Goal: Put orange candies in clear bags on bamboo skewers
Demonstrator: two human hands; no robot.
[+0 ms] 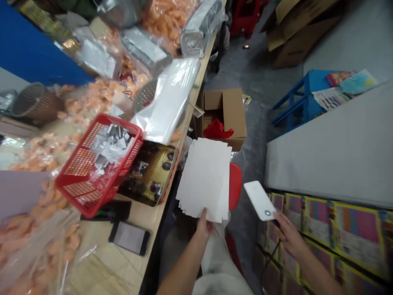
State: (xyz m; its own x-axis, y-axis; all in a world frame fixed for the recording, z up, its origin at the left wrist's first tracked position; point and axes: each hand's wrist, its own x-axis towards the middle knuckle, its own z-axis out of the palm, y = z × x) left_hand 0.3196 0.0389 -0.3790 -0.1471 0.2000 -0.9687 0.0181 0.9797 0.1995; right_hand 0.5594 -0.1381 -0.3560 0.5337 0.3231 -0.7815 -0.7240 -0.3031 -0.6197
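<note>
My left hand pinches the near edge of a stack of white sheets, thumb on top, above my lap. The sheets are fanned unevenly at their corners. Off to the right, my right hand grips the lower end of a flat white device with a round dark spot near that end. A dark cable hangs below this hand. Left of the sheets, a red basket of small silvery packets rests on the wooden table, beside a gold tray with small dark items.
A phone lies near the table edge. Orange pieces and clear bags cover much of the table. An open cardboard box holds red cloth. A red stool is beneath the sheets; colourful packages line the lower right.
</note>
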